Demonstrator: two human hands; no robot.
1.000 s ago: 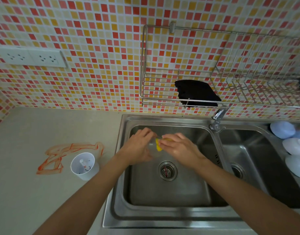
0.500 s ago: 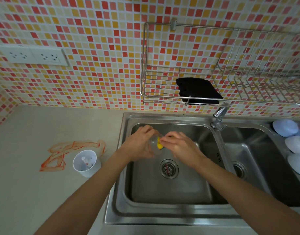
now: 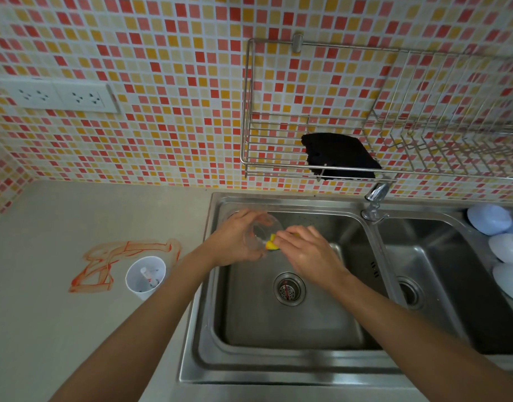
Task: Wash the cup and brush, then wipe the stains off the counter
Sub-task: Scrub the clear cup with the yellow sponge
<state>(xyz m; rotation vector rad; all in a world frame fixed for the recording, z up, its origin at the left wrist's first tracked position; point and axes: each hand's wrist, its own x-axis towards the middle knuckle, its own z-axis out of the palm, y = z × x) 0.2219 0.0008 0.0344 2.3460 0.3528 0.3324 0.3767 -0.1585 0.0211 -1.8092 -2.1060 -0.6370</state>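
Right hand (image 3: 304,253) over the sink (image 3: 293,338), grip pinched shut on a yellow sponge (image 3: 271,245). Just left of it, touching, clear cup (image 3: 261,236) clamped in left hand (image 3: 235,242), mouth tilted toward the sponge. Farther left on the tabletop (image 3: 46,329): white holder (image 3: 145,277), brush apparently inside, beside orange stains (image 3: 124,256).

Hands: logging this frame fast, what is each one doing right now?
Left hand: closed around a clear cup over the sink.
Right hand: closed on a yellow sponge at the cup's mouth.
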